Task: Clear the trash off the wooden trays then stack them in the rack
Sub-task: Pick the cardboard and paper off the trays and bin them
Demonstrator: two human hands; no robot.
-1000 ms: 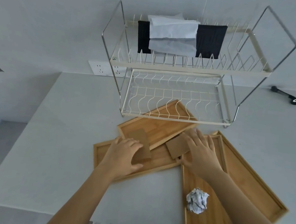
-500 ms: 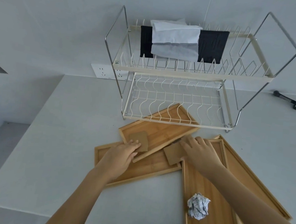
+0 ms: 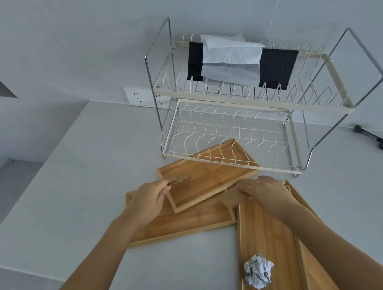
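Note:
Several wooden trays lie overlapped in front of a two-tier wire rack [image 3: 230,163]. The top tray [image 3: 213,177] pokes under the rack's lower shelf. My left hand [image 3: 150,199] pinches a brown cardboard piece [image 3: 180,179] at that tray's near left corner, lifting its edge. My right hand [image 3: 267,194] presses flat on a second brown cardboard piece [image 3: 231,196] where a lower tray [image 3: 178,227] meets the right tray [image 3: 267,248]. A crumpled paper ball [image 3: 258,274] sits on the right tray. Another tray [image 3: 320,274] lies under it to the right.
The rack's upper shelf holds a black cloth [image 3: 277,69] and a white folded sheet [image 3: 231,60]. A black tool [image 3: 373,139] lies on the white table [image 3: 88,181] at the far right. A wall socket [image 3: 141,96] is behind the rack. The table's left edge drops away.
My left hand has closed on the left cardboard piece and tipped it up off the top tray. My right hand has slid over the second piece. The view has tilted down slightly.

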